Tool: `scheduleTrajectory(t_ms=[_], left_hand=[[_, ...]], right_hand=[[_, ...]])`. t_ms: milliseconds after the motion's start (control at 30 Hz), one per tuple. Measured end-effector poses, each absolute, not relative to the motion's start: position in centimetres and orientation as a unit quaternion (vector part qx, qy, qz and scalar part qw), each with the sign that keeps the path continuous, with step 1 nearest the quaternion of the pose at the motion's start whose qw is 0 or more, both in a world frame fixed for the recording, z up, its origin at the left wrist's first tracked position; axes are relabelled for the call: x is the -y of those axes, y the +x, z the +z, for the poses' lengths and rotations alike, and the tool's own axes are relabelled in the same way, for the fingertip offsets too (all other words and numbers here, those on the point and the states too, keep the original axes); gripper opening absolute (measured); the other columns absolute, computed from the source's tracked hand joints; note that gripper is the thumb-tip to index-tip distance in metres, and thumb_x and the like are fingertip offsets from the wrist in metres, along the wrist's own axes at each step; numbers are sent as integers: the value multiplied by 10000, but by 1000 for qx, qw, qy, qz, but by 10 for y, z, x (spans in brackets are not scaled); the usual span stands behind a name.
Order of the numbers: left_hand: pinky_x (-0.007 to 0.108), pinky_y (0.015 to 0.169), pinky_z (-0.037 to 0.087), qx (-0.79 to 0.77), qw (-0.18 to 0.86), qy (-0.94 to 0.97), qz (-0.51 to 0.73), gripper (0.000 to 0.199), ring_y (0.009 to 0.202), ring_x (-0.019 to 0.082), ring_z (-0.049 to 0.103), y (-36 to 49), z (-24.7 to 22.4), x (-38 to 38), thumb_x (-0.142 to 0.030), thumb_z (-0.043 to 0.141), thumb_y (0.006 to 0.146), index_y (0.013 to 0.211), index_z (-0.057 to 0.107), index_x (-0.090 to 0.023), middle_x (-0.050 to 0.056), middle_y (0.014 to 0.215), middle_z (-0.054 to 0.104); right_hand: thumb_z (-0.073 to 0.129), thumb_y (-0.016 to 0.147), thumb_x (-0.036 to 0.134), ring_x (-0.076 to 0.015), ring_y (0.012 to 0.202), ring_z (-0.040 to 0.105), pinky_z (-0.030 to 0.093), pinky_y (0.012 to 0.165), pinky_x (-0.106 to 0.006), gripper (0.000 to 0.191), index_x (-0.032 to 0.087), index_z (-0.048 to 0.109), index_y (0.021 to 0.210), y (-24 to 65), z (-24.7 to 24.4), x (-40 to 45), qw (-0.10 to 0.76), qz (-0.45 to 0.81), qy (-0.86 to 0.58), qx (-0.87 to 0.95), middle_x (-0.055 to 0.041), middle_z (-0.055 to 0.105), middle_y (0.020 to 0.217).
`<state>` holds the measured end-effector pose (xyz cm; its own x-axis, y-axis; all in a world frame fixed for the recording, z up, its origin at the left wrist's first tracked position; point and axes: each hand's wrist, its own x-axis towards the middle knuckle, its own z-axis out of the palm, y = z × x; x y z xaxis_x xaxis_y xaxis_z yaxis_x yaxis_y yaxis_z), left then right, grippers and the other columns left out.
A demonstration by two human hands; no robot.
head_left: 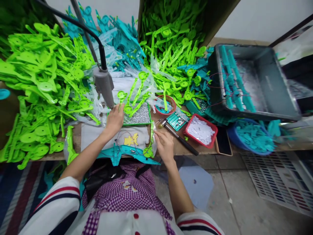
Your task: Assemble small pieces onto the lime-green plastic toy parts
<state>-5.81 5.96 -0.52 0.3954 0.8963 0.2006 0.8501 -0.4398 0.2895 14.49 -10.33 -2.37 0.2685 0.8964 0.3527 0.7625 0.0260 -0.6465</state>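
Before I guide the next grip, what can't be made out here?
All in the head view:
- Left hand: its palm side is hidden behind the back of the hand.
- Right hand: anything it pinches is too small to tell.
- Silver bits: too small to tell apart.
- Green pile: cut off by the left edge.

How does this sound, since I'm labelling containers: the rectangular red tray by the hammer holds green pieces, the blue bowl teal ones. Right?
No: the rectangular red tray by the hammer holds white pieces, not green, as the head view shows.
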Motion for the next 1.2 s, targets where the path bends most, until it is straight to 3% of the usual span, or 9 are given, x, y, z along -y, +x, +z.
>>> scheduleTrajectory(t_ms=[133,233,367,533,633,767,900,1067,1200], left_hand=[[504,1082,369,-544,45,828,131,558,1368,358,393,-63,-10,-70,-16,379,861,1414,441,-45,226,1270,608],[505,1058,383,-559,74,815,135,546,1269,351,489,-66,-10,-79,-50,442,842,1385,490,-79,190,1141,676],[452,1000,430,-585,137,764,235,571,1104,307,584,-70,-11,-95,-123,546,810,1379,498,-121,141,1113,692],[436,1013,408,-575,154,742,309,333,1088,280,591,-74,-8,-105,-140,566,812,1129,665,-169,101,1064,704],[435,1042,383,-575,140,725,353,210,1107,256,582,-78,-3,-102,-138,543,864,1022,669,-195,63,1055,704],[390,1112,340,-552,146,716,402,135,1249,186,493,-75,3,-106,-143,536,923,1025,623,-154,39,1249,599],[423,1180,278,-540,160,708,427,98,1377,193,372,-63,16,-118,-176,605,909,984,617,-113,44,1402,435],[462,1155,378,-447,120,737,493,77,1338,190,454,-63,29,-82,-108,572,913,928,626,-161,44,1200,569],[491,1059,495,-237,177,829,476,135,1075,164,645,-64,10,2,-161,570,918,943,655,-263,-5,984,629]], right_hand=[[488,961,365,-196,895,650,402,806,-363,281,250,729,1050,137,-22,106,392,80,-691,603,-53,725,931],[510,952,347,-197,891,653,410,805,-368,264,243,732,1051,131,-18,107,401,75,-683,606,-57,728,933],[549,934,335,-192,883,654,444,822,-376,228,246,742,1017,116,7,100,456,100,-668,580,-46,727,911],[550,931,342,-156,904,640,502,825,-339,216,277,740,1010,84,56,66,574,180,-591,537,-16,718,947],[555,919,362,-145,905,636,512,817,-318,222,280,738,1014,79,59,50,607,222,-559,519,-8,719,959],[562,898,380,-157,852,644,519,773,-316,240,256,755,970,90,36,59,572,286,-601,480,-29,726,917],[585,884,390,-172,852,642,527,789,-350,229,274,759,978,99,31,93,543,318,-608,483,-29,724,940],[600,881,407,-161,779,637,528,750,-330,230,269,759,973,103,34,131,562,333,-610,448,-25,714,865],[504,915,506,-140,687,620,525,643,-295,404,261,677,1185,110,20,124,586,376,-617,366,-30,700,851]])
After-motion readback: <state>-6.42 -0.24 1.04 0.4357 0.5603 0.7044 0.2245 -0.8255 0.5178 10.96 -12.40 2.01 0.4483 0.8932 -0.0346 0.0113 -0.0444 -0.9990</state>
